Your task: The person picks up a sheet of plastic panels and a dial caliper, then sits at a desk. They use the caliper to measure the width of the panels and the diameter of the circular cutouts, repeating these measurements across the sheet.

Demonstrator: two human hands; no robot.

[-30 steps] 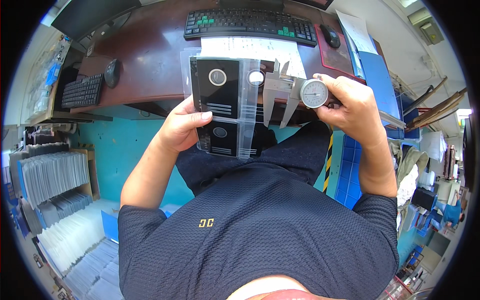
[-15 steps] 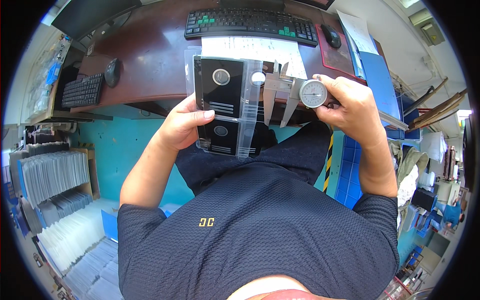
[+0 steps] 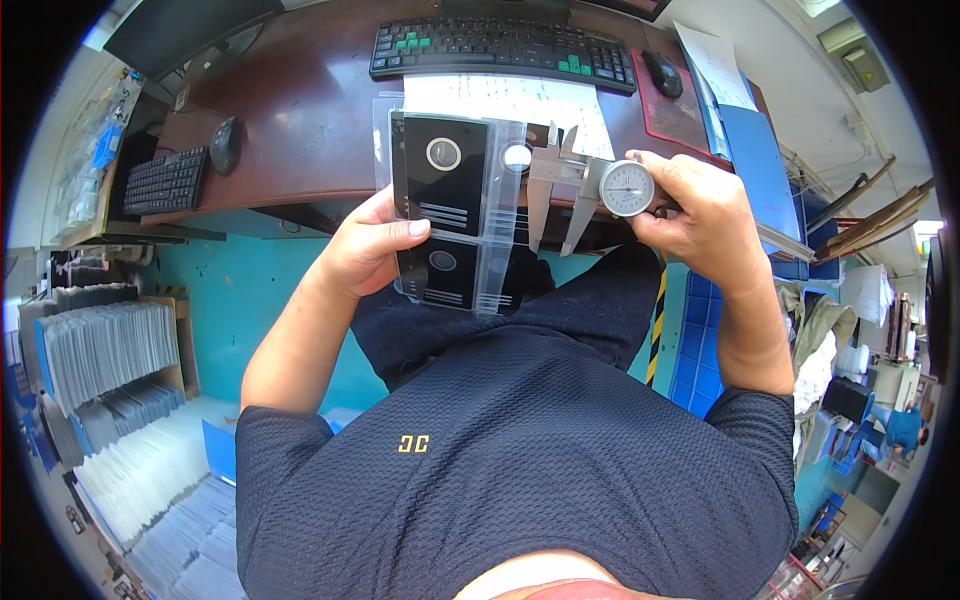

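My left hand [image 3: 375, 245] is closed on the left edge of a black panel sheet [image 3: 440, 195] in clear film, thumb flat on its front. Round clear windows and groups of thin pale lines mark the sheet, and its clear film edge [image 3: 503, 200] overhangs on the right. In my right hand [image 3: 692, 205] is a dial caliper [image 3: 583, 172] with a round white dial. The caliper's jaws are spread apart and point down, just right of the sheet. Nothing shows between the jaws, and whether the nearer jaw touches the film I cannot tell.
Beyond my hands, the dark red desk [image 3: 300, 100] carries a black keyboard [image 3: 500, 45], white papers [image 3: 570, 100] and a mouse [image 3: 662, 73] on a red pad. Another keyboard [image 3: 167, 181] lies left. Stacked sheets [image 3: 110, 350] stand at lower left, blue crates [image 3: 697, 335] at right.
The black panel sheet has shifted very slightly to the right in my left hand. My right hand and the caliper look unmoved.
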